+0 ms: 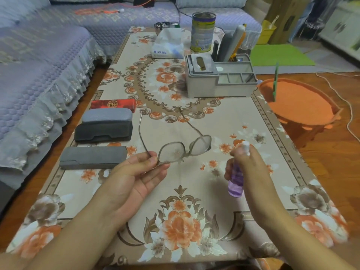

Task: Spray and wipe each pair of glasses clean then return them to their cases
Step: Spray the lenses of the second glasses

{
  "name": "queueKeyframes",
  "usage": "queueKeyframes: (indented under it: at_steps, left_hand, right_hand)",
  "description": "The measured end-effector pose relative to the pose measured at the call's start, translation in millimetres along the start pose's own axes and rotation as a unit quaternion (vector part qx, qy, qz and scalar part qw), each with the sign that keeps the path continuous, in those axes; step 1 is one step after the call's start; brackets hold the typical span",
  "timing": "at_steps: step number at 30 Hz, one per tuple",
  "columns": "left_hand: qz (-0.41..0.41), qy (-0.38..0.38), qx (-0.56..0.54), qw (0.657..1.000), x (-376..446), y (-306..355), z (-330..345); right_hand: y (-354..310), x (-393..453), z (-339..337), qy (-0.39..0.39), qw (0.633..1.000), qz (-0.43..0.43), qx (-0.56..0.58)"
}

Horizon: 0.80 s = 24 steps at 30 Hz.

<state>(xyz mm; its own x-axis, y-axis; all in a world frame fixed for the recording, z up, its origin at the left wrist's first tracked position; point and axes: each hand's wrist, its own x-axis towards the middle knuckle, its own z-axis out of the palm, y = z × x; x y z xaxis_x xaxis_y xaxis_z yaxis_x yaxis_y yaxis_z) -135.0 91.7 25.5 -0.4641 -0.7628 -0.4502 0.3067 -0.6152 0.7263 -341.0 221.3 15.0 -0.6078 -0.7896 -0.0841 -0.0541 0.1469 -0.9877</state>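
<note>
Left hand (134,178), palm up, pinches the glasses (176,151) by the left lens rim and hinge, thumb and forefinger closed on the frame, other fingers loosely extended. Glasses held above the table (224,117) near its middle, temples unfolded and pointing toward the far edge, lenses look smudged or misted, hard to say which. Right hand (247,162) grips the purple spray bottle (236,182) just right of the glasses, fingers wrapped round the body, a finger on top of the white nozzle, which faces the lenses. Bottle tilted, base toward the near edge.

Along the left edge, four closed cases in a row: red case (113,105) farthest, grey case (107,114) touching it, dark grey case (103,131) next, flat grey case (93,157) nearest, just beside the left hand's fingertips.

Toward the far right: grey organizer (220,78) with pens, tin can (203,32) behind it, tissue pack (168,44) at the far edge. Orange stool (300,102) off the right edge.
</note>
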Motion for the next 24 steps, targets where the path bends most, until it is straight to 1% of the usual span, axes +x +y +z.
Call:
queueKeyframes:
  at_steps: [2,3,4,6,7,8,12,15,17,21,24]
  left_hand:
    - [0.039,0.021,0.062,0.997,2,11,-8]
    - [0.068,0.034,0.111,0.991,2,17,-12]
    - [0.104,0.053,0.176,0.977,4,24,-18]
    - [0.166,0.096,0.322,0.927,5,35,-29]
    - [0.181,0.11,0.37,0.905,6,39,-32]
    - [0.19,0.117,0.394,0.892,6,42,-34]
    - [0.196,0.114,0.42,0.879,7,46,-34]
    - [0.192,0.109,0.417,0.882,10,47,-35]
    - [0.199,0.109,0.406,0.885,12,47,-38]
    - [0.223,0.134,0.393,0.882,15,49,-44]
    - [0.23,0.129,0.374,0.889,16,50,-46]
  right_hand:
    - [8,10,-8,0.014,0.999,0.013,-0.035]
    - [11,15,-12,0.021,0.999,0.019,-0.043]
    - [13,19,-16,0.024,0.999,0.026,-0.038]
    - [10,26,-20,0.043,0.998,0.026,-0.047]
    - [9,31,-20,0.052,0.997,0.022,-0.05]
    - [7,40,-20,0.063,0.996,0.016,-0.054]
    - [2,101,-9,0.096,0.988,-0.025,-0.118]
    - [2,159,6,0.112,0.974,-0.046,-0.19]
    - [-1,192,17,0.127,0.969,-0.056,-0.205]
    - [-6,236,34,0.119,0.969,-0.039,-0.214]
    - [0,247,45,0.096,0.964,-0.04,-0.245]
